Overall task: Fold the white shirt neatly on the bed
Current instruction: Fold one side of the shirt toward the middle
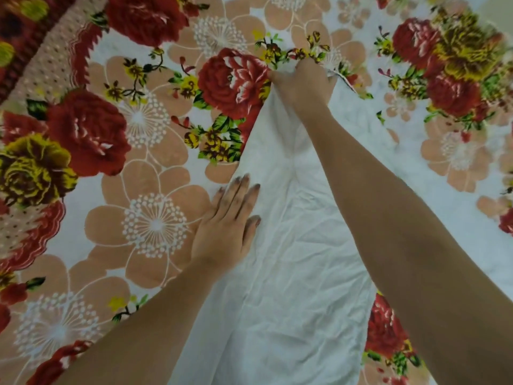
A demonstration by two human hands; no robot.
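Observation:
The white shirt [291, 259] lies stretched lengthwise down the middle of the bed, wrinkled, and narrows toward its far end. My right hand [304, 84] reaches out to that far end and grips a bunch of the white cloth with curled fingers. My left hand [227, 218] lies flat with straight fingers on the shirt's left edge, pressing it onto the bed.
The bed is covered by a floral bedspread [138, 162] with large red, yellow and peach flowers on white. A red patterned border [41, 51] runs along the far left. Bedspread shows on both sides of the shirt.

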